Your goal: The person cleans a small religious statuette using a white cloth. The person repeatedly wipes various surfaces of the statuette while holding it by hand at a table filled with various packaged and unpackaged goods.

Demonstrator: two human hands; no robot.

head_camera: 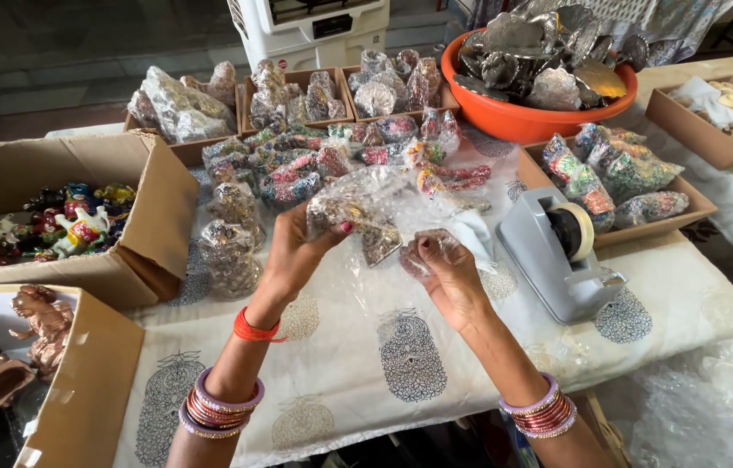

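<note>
A small figurine in clear plastic wrap is gripped by the left hand, held up off the printed tablecloth, while the loose end of the film is pinched shut between the fingers of the right hand, seemingly so the wrap stays taut. A grey tape dispenser is set just beside the right hand, and wrapped pieces are heaped beyond, near an orange bowl

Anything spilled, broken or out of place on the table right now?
Nothing stands out. The left hand and right hand hold a figurine in clear wrap over the table. Wrapped pieces sit in trays, and the tape dispenser stands upright.
</note>
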